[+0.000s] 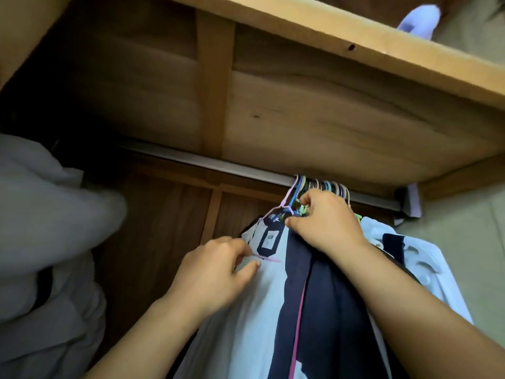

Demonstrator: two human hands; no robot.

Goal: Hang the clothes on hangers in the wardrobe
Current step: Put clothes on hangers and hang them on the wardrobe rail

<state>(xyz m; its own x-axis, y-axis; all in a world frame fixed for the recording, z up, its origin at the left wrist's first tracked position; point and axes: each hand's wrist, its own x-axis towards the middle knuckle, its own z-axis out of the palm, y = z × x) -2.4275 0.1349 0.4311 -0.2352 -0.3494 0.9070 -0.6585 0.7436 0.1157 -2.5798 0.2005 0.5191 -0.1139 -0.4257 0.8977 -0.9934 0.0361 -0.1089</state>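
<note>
A white shirt with navy panels and a collar label (pixel 254 302) hangs on a pink hanger (pixel 290 195) hooked over the metal rail (pixel 218 164) inside the wooden wardrobe. My left hand (pixel 216 272) pinches the shirt's shoulder and the pink hanger arm near the collar. My right hand (pixel 325 220) grips the necks of the bunched hangers just under the rail, above a dark navy garment (pixel 328 310). Several more hanger hooks (pixel 330 186) crowd the rail to the right.
A wooden shelf (pixel 355 42) runs overhead with a pale object (pixel 420 20) on top. Grey-white clothing (pixel 41 242) hangs blurred at the left. Another white garment (pixel 420 258) hangs at the right. The rail bracket (pixel 410 201) ends the rail beside the wall.
</note>
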